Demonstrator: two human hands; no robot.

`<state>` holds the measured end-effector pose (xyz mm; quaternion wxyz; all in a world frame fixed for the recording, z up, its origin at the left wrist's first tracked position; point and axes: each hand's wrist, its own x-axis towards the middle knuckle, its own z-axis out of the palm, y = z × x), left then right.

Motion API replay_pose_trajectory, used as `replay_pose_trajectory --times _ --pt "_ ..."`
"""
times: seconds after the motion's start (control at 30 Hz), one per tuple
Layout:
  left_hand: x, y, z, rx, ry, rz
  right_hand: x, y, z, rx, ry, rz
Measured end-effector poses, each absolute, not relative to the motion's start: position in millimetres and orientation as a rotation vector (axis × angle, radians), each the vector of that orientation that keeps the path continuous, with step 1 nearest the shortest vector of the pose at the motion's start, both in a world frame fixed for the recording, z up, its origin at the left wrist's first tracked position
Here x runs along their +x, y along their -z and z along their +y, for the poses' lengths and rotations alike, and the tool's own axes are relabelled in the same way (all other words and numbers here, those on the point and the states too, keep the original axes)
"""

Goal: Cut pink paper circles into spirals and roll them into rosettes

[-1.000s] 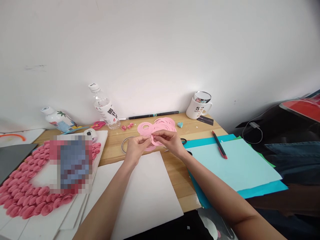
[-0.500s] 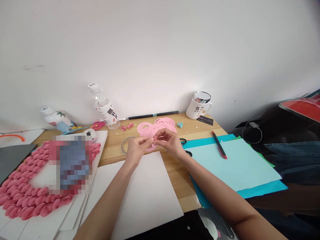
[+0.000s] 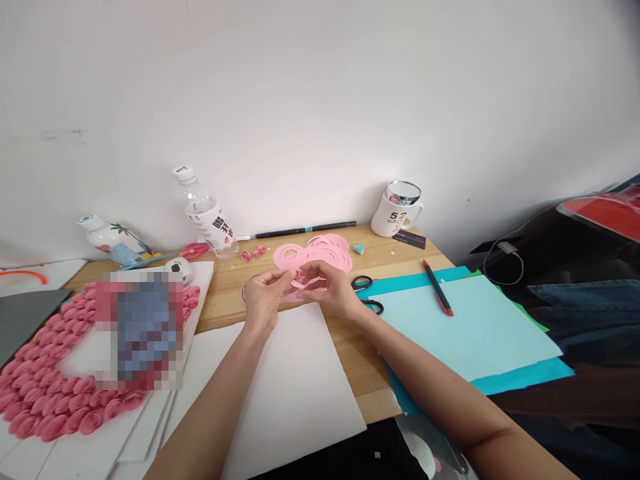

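Over the stack of pink paper rings (image 3: 325, 250), my left hand (image 3: 265, 297) pinches a partly rolled pink paper strip (image 3: 297, 274) between thumb and fingers. My right hand (image 3: 333, 288) is close beside it, thumb and fingers apart, with the loose end of the strip hanging between them. Its index fingertip is near the small roll; whether it touches cannot be made out. Just right of my right hand lie black-handled scissors (image 3: 370, 305). A roll of tape (image 3: 245, 288) is partly hidden behind my left hand.
Pink paper roses (image 3: 70, 400) form a ring on white board at left. A water bottle (image 3: 210, 220), small rolled roses (image 3: 259, 251) and a mug (image 3: 395, 213) stand near the wall. White paper (image 3: 295, 360) lies in front; blue sheets (image 3: 465, 327) with a pen (image 3: 438, 288) are right.
My right thumb and fingers have parted from their pinch beside the left fingertips. More of the pink strip and the scissors now show.
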<state>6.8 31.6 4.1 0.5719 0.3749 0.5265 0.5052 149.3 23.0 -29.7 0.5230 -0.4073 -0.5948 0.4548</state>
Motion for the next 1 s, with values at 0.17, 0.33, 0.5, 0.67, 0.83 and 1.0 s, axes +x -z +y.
replay_pose_trajectory --times 0.17,0.33,0.5,0.67,0.83,1.0 --pt "5.6 -6.9 32.1 0.907 -1.232 1.221 149.1 31.5 25.7 -0.974 -1.332 -1.266" --pt "5.9 -2.4 32.7 0.923 -1.238 1.248 150.1 28.9 26.0 -0.93 -1.529 -1.096" --pt "5.0 -1.3 32.2 0.999 -1.215 1.231 152.9 30.3 28.2 -0.912 -1.51 -1.039" --pt "4.8 -3.4 31.0 1.105 -1.148 1.229 154.2 31.9 30.2 -0.936 -1.469 -0.968" --pt "5.0 -2.5 30.4 1.264 -1.097 1.246 155.7 30.1 29.9 -0.989 -1.394 -0.943" --pt "8.2 -4.0 27.1 1.352 -1.047 1.297 155.7 27.0 28.3 -0.977 -1.356 -0.984"
